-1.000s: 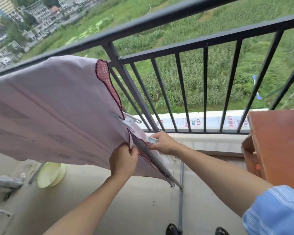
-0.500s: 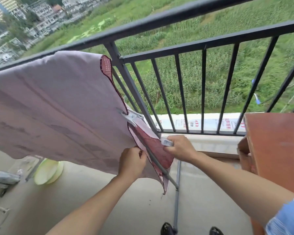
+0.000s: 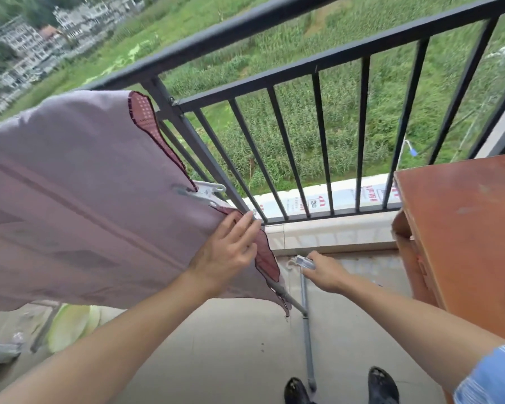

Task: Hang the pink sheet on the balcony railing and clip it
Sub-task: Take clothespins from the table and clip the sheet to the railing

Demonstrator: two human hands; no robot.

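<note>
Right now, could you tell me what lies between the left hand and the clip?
In the head view, the dark red hem of the pink sheet hangs between the left hand and the clip in the right hand.

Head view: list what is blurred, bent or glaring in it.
Head view: the wide lens fans out the bars of the balcony railing; daylight is soft and even, with no glare on the pink sheet; the pale basin below it and the far buildings are smeared; the clip pinched in the right hand is blurry.
</note>
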